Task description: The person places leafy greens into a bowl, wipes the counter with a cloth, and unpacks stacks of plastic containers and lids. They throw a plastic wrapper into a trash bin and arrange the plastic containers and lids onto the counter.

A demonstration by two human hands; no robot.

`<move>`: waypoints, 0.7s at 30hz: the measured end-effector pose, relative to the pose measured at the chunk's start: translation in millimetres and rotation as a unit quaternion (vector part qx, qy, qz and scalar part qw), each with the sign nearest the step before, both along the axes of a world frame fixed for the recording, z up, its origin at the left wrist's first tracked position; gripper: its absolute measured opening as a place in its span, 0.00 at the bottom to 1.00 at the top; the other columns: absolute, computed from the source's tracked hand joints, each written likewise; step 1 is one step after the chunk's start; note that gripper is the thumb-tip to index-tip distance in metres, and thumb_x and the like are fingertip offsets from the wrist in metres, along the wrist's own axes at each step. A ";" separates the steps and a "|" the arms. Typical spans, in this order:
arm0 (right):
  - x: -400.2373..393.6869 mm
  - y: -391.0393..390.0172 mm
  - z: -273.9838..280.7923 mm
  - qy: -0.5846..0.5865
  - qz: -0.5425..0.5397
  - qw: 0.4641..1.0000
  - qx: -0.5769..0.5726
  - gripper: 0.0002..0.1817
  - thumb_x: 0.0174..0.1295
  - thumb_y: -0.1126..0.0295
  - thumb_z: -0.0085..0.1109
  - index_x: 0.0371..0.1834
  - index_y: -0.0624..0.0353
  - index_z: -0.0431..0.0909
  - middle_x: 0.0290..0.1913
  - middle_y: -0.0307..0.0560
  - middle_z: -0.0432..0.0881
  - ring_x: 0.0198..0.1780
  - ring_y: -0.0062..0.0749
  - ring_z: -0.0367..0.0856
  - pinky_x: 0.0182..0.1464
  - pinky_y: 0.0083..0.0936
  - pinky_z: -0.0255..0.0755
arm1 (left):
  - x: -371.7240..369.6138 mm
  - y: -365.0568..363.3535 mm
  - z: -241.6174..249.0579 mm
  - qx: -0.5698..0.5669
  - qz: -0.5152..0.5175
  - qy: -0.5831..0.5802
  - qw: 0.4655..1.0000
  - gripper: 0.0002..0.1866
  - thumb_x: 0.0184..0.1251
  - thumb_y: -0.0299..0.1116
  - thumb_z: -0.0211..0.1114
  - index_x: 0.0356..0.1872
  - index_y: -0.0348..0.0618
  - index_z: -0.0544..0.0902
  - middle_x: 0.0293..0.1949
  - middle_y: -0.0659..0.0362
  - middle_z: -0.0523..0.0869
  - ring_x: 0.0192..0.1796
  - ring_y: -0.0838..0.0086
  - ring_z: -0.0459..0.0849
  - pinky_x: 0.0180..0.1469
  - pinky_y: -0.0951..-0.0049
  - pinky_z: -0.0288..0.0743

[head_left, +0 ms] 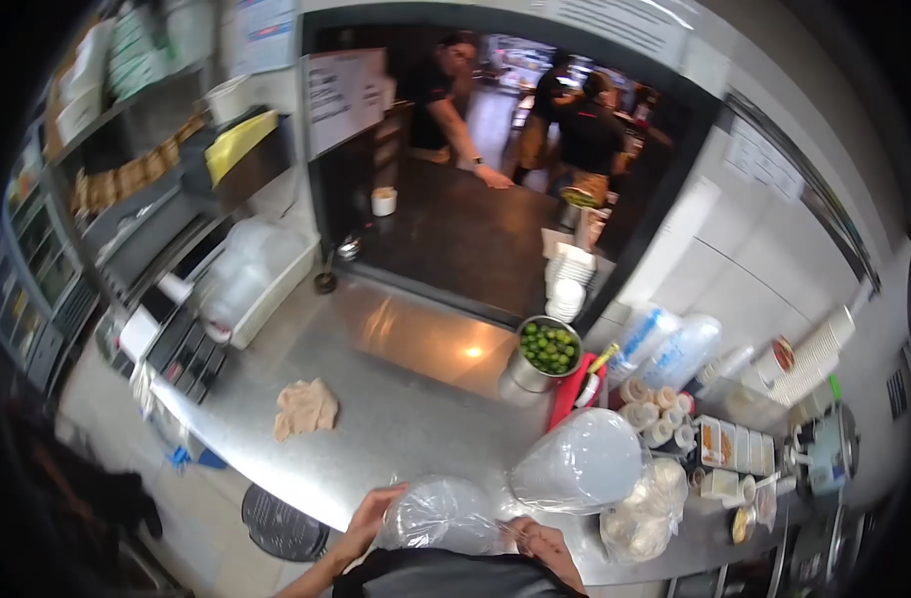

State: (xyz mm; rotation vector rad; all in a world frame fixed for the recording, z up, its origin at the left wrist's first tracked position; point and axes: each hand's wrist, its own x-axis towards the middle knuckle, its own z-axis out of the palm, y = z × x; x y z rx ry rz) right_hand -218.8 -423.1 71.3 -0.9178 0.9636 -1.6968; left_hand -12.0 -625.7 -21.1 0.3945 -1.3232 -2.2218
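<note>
In front of my body on the steel counter is a clear plastic bag (440,513) wrapped around something round and pale, perhaps a stack of containers or lids. My left hand (374,513) lies against its left side, fingers stretched along the plastic. On the other side, my right hand (537,541) has its fingers closed on gathered plastic of the bag. Just beyond my right hand stands a larger plastic-wrapped stack of white containers (580,463). Next to that sits a clear bag of whitish round items (645,510).
A beige cloth (306,410) lies on the steel counter (405,409). A metal pot of limes (549,349) stands by the pass-through window, with cups and sauce trays (736,446) to its right. Beyond the window, a person (440,115) rests a hand on the dark ledge (455,234).
</note>
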 end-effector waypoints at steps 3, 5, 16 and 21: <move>-7.1 -42.5 32.7 0.260 0.038 0.963 -0.066 0.10 0.66 0.70 0.46 0.32 0.67 0.73 0.52 0.51 0.72 0.59 0.39 0.68 0.62 0.31 0.59 | -1.5 4.0 30.0 -0.211 -0.142 -0.010 0.967 0.43 0.51 0.43 0.69 0.65 0.43 0.54 0.69 0.50 0.50 0.71 0.64 0.50 0.69 0.62 0.46; 6.4 -63.5 46.4 0.266 0.122 0.956 -0.022 0.10 0.66 0.71 0.45 0.40 0.68 0.73 0.57 0.49 0.70 0.63 0.42 0.64 0.63 0.32 0.58 | -14.7 -0.5 24.5 -0.244 -0.142 -0.029 0.959 0.43 0.51 0.45 0.68 0.65 0.44 0.54 0.69 0.51 0.50 0.71 0.63 0.49 0.69 0.60 0.45; 76.9 -132.7 -21.4 0.654 0.090 0.749 -0.066 0.18 0.60 0.66 0.52 0.50 0.64 0.71 0.48 0.58 0.74 0.58 0.48 0.68 0.57 0.36 0.64 | -76.6 -43.2 -80.8 -0.836 -0.032 -0.349 0.422 0.44 0.51 0.56 0.61 0.68 0.50 0.53 0.71 0.58 0.49 0.72 0.57 0.44 0.68 0.50 0.42; 17.9 -107.5 68.1 0.463 -0.141 0.870 -0.097 0.25 0.64 0.57 0.46 0.56 0.68 0.66 0.55 0.60 0.71 0.57 0.49 0.71 0.59 0.38 0.62 | -36.5 -48.0 -101.0 -0.843 0.015 -0.347 0.411 0.43 0.52 0.61 0.57 0.68 0.55 0.55 0.71 0.61 0.48 0.72 0.53 0.42 0.66 0.43 0.41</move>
